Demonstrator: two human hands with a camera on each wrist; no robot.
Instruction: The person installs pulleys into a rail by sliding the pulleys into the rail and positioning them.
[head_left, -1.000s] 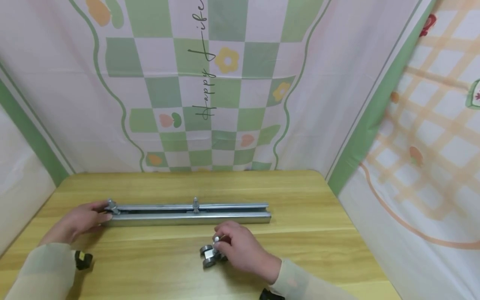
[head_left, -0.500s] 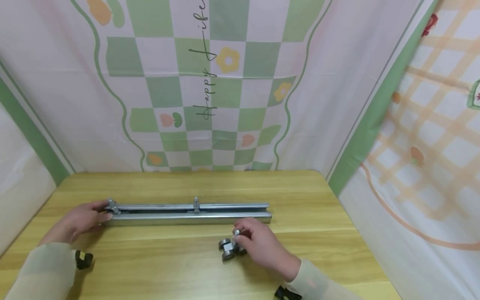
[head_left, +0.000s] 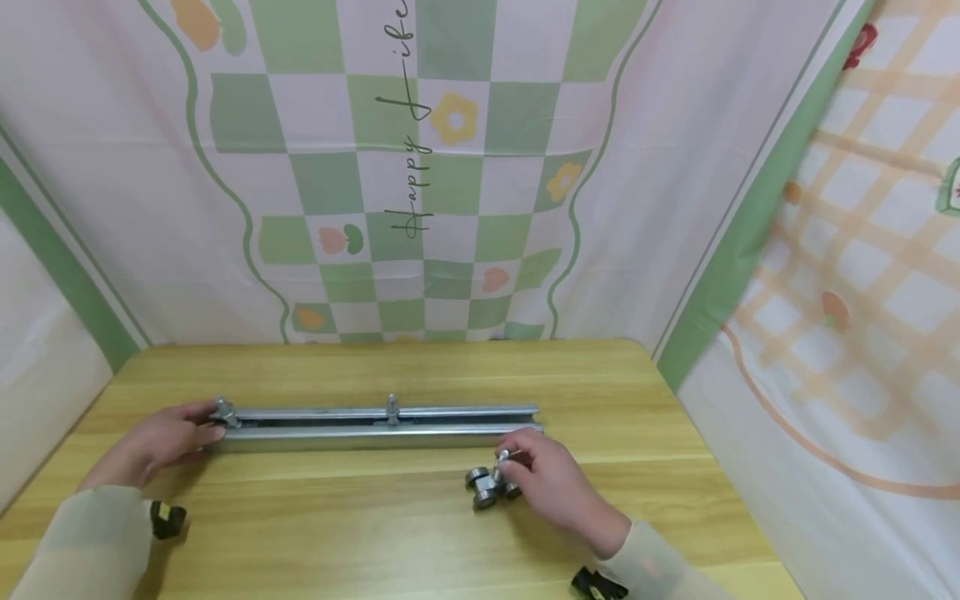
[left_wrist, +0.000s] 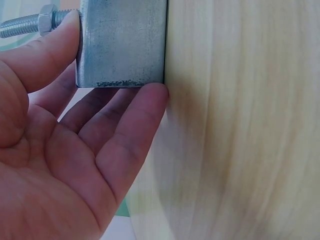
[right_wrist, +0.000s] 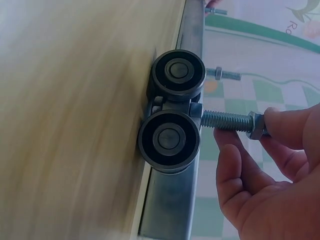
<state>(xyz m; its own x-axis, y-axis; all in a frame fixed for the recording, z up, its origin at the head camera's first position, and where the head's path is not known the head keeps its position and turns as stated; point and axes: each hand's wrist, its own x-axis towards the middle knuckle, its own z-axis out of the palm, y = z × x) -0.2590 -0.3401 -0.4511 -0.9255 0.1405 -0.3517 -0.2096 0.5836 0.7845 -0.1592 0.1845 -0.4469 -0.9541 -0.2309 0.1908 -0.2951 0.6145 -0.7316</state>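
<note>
A galvanised metal channel track (head_left: 360,439) lies across the wooden table, its slot facing up. Two upright threaded bolts with nuts stick out of the slot, one bolt (head_left: 392,408) near mid-length and one bolt (head_left: 226,412) at the left end. My left hand (head_left: 168,437) grips that left end, thumb by the bolt, as the left wrist view shows with the track end (left_wrist: 122,50). In my right hand (head_left: 558,483) is a wheeled trolley roller (head_left: 486,487), pinched by its threaded bolt (right_wrist: 227,120). Its black-ringed wheels (right_wrist: 170,140) hang in front of the track's right end.
Behind the wooden table (head_left: 337,533) hangs a green-and-white checked curtain (head_left: 405,192). An orange-checked cloth (head_left: 862,333) hangs at the right. Each wrist carries a black camera, such as the left-wrist camera (head_left: 167,518).
My right hand has carried the trolley roller rightward and slightly away from me, toward the right end of the track. The left hand and the track have stayed put.
</note>
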